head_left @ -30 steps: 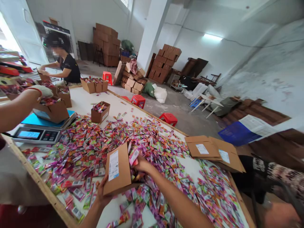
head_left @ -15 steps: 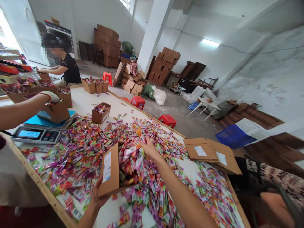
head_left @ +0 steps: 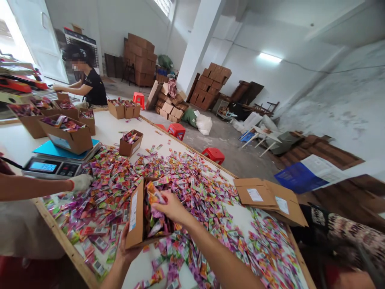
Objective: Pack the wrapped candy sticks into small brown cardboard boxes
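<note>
A small cardboard box (head_left: 136,218) is tilted on its side above the table, its mouth turned to the right. My left hand (head_left: 128,243) grips it from below and the left. Colourful small packets (head_left: 156,224) partly fill the box. At its mouth my right hand (head_left: 170,206) is closed around several packets, an orange one (head_left: 154,192) poking out past the fingers. Loose packets (head_left: 195,180) lie in a wide heap around and beyond the box, purple, pink, orange and green.
A digital scale (head_left: 57,166) bears a filled box (head_left: 67,134) at the left; a co-worker's gloved hand (head_left: 82,183) reaches into the heap beside it. Flattened cartons (head_left: 255,192) lie at the table's right edge. Another person (head_left: 90,84) works at the far left. Red stools (head_left: 213,154) stand beyond.
My right hand has moved left from the heap to the box's mouth with packets in it. The co-worker's gloved hand went from the box on the scale down to the heap.
</note>
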Demonstrator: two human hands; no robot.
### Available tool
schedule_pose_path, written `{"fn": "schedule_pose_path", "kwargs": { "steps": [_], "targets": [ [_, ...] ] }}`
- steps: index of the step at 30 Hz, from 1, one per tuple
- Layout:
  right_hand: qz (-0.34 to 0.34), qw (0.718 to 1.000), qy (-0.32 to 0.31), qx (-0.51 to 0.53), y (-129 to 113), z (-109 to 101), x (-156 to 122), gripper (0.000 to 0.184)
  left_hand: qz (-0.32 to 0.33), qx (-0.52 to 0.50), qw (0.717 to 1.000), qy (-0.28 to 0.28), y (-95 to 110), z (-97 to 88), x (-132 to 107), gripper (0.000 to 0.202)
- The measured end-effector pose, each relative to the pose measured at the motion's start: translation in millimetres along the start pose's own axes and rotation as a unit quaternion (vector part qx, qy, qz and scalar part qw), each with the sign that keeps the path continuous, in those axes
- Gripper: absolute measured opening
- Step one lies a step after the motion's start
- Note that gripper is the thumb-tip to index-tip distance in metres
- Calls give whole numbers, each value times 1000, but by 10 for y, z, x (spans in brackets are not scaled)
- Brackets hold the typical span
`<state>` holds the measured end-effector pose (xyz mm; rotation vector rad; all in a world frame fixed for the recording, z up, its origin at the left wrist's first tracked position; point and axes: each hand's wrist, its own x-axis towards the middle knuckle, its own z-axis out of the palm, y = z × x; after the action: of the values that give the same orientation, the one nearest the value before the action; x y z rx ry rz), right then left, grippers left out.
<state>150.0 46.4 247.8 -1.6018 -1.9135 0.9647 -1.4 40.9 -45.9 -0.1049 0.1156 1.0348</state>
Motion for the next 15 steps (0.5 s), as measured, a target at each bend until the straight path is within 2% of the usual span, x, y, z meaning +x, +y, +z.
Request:
{"fn": "schedule_pose_path", "kwargs": {
  "steps": [1, 3, 5, 6, 8, 10, 12, 14, 15],
  "targets": [
    [-1, 998, 10, 61, 33, -142, -5, 43, 10, 2, 1000, -17, 12, -11, -12, 29],
    [-7, 989, 85, 120, 139, -445, -27, 47, 22, 1, 997, -69, 59, -28, -47, 32],
    [7, 985, 157, 76, 258, -693, -40, 51, 13, -5, 991, -135, 130, -44, -102, 39],
    [23, 985, 167, 31, 299, -764, -36, 53, 10, -7, 988, -152, 169, -52, -137, 44],
    [52, 984, 156, -69, 307, -757, -3, 60, 5, -6, 992, -128, 238, -61, -214, 47],
    [28, 980, 140, -140, 207, -538, 39, 68, 3, 6, 999, -44, 273, -55, -282, 41],
    [-45, 973, 109, -198, 57, -146, 50, 68, 17, 16, 999, 30, 260, -36, -330, 31],
    [-97, 961, 43, -255, -57, 330, 6, 69, 32, 25, 997, 60, 205, -32, -362, 29],
    [-103, 954, 15, -281, -84, 564, -32, 72, 38, 27, 997, 69, 168, -46, -378, 30]
  ]
}}
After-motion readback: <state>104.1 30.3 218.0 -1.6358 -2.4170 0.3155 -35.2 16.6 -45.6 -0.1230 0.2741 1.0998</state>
